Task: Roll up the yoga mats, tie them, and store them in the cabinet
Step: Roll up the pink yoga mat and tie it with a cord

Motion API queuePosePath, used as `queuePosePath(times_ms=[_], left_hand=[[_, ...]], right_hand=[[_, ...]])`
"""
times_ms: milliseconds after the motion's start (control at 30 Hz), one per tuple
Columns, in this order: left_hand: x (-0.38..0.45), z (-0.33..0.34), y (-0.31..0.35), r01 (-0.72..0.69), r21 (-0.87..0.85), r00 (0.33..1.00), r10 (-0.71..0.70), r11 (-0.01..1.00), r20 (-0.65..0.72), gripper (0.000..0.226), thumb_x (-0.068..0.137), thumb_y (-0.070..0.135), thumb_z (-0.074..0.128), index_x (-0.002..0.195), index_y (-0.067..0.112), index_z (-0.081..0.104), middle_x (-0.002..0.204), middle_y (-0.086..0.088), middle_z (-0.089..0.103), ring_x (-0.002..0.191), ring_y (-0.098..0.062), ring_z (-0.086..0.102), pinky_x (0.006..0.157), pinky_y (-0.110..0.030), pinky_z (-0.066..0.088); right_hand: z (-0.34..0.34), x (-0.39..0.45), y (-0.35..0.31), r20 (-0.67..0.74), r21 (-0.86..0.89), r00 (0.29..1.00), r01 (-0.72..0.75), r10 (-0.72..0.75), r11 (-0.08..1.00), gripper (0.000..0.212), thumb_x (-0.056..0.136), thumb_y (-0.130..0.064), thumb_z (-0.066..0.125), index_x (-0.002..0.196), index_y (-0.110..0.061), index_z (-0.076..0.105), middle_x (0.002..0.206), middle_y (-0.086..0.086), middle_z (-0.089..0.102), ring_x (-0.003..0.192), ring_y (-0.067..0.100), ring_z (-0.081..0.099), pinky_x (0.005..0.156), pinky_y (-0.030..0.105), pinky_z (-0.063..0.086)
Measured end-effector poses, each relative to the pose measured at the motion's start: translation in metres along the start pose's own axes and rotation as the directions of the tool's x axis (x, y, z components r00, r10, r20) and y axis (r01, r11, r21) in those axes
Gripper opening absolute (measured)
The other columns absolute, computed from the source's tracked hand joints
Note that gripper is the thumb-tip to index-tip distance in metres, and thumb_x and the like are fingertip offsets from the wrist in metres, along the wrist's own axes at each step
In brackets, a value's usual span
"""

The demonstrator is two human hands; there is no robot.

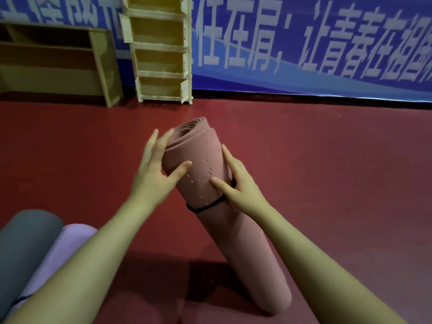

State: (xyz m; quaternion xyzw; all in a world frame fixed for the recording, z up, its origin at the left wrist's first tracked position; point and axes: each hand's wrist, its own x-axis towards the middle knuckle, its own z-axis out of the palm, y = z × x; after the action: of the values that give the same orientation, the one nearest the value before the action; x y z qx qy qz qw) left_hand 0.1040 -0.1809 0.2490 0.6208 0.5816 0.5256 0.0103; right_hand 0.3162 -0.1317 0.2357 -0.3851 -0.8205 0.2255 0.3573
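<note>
Two hands on one rolled pink mat (210, 174), tilted, lower end on the red floor (339, 164), upper end raised toward the cabinet (161, 50). Left hand (156, 174) against the mat's left side near the top: fingers (161, 141) nearly straight along the spiral end, thumb pressed across the front. Right hand (240, 183) on the mat's right side: fingers out of sight behind the roll, thumb laid on the front, apparently curled round it. Black band (205, 206) around the mat just below the right hand. Grey mat (25, 244) and lilac mat (67, 244), both rolled, left of the pink mat, touching each other. Behind the pink mat, cream cabinet with open compartments; wooden desk (70, 61) to the cabinet's left, blue banner (327, 43) to its right.
</note>
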Motion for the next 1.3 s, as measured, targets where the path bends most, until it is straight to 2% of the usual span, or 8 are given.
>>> queuePosePath(times_ms=[100,300,567,733,900,1033,1167,1300], left_hand=[[-0.021,-0.027,-0.029,0.007,0.068,1.000,-0.006,0.998,-0.016,0.082,0.072,0.066,0.052,0.145,0.036,0.030,0.157,0.005,0.016,0.134,0.004,0.019,0.106,-0.028,0.025],[-0.079,-0.076,-0.086,0.108,0.272,0.994,-0.099,0.956,-0.045,0.086,0.076,0.069,0.049,0.149,0.029,0.025,0.156,0.004,0.024,0.141,-0.029,0.028,0.113,-0.043,0.027],[-0.166,-0.109,-0.160,0.222,0.422,0.974,-0.216,0.879,-0.063,0.073,0.085,0.059,0.037,0.147,0.034,0.007,0.159,-0.001,0.014,0.115,-0.042,0.054,0.085,-0.052,0.051],[-0.217,-0.118,-0.213,0.274,0.608,0.938,-0.347,0.745,0.003,0.072,0.087,0.051,0.041,0.146,0.014,0.028,0.152,-0.017,0.029,0.106,-0.047,0.057,0.078,-0.051,0.052],[-0.249,-0.108,-0.245,0.199,0.779,0.869,-0.475,0.595,0.141,0.073,0.081,0.045,0.068,0.144,0.020,0.041,0.150,-0.014,0.034,0.114,-0.056,0.047,0.086,-0.065,0.044],[-0.241,-0.097,-0.239,0.171,0.843,0.865,-0.487,0.510,0.119,0.068,0.088,0.051,0.046,0.146,0.017,0.037,0.152,-0.014,0.031,0.131,-0.053,0.030,0.102,-0.070,0.021],[-0.230,-0.074,-0.219,0.020,0.785,0.879,-0.385,0.619,0.280,0.067,0.083,0.055,0.038,0.136,0.017,0.051,0.146,-0.013,0.042,0.131,-0.045,0.036,0.109,-0.055,0.015],[-0.207,-0.032,-0.200,-0.277,0.674,0.775,-0.256,0.684,0.578,0.089,0.064,0.060,0.072,0.137,0.014,0.050,0.145,-0.013,0.043,0.129,-0.038,0.044,0.106,-0.052,0.032]], right_hand=[[0.036,0.005,-0.012,0.068,0.035,0.997,0.028,-0.030,0.999,0.078,0.083,-0.061,0.054,0.145,-0.054,0.007,0.146,-0.025,0.025,0.132,-0.004,0.027,0.109,0.036,0.033],[0.101,-0.011,-0.024,0.259,-0.121,0.966,0.033,0.000,0.992,0.108,0.068,-0.062,0.073,0.150,-0.045,0.005,0.154,-0.012,0.019,0.140,0.012,0.025,0.106,0.046,0.037],[0.208,-0.032,-0.031,0.338,-0.279,0.936,0.199,-0.098,0.939,0.097,0.075,-0.057,0.071,0.152,-0.033,0.016,0.153,-0.003,0.029,0.131,0.027,0.037,0.104,0.042,0.036],[0.271,-0.048,-0.017,0.456,-0.254,0.885,0.230,-0.094,0.939,0.082,0.081,-0.044,0.069,0.149,-0.036,0.024,0.154,-0.003,0.031,0.137,0.021,0.031,0.105,0.034,0.027],[0.307,-0.070,0.012,0.498,-0.210,0.862,0.230,-0.099,0.950,0.057,0.094,-0.030,0.056,0.147,-0.031,0.034,0.155,-0.008,0.030,0.138,0.019,0.033,0.108,0.032,0.026],[0.303,-0.064,0.020,0.472,-0.186,0.873,0.233,-0.121,0.955,0.054,0.096,-0.032,0.053,0.147,-0.031,0.034,0.155,-0.008,0.029,0.139,0.016,0.032,0.111,0.034,0.027],[0.284,-0.068,0.033,0.523,-0.257,0.852,0.199,-0.037,0.946,0.075,0.085,-0.060,0.046,0.151,-0.032,0.023,0.157,-0.008,0.025,0.141,0.015,0.026,0.112,0.030,0.020],[0.243,-0.093,0.078,0.525,-0.452,0.838,0.124,0.151,0.883,0.108,0.062,-0.085,0.030,0.152,-0.027,0.018,0.158,-0.007,0.021,0.143,0.019,0.021,0.114,0.036,0.015]])
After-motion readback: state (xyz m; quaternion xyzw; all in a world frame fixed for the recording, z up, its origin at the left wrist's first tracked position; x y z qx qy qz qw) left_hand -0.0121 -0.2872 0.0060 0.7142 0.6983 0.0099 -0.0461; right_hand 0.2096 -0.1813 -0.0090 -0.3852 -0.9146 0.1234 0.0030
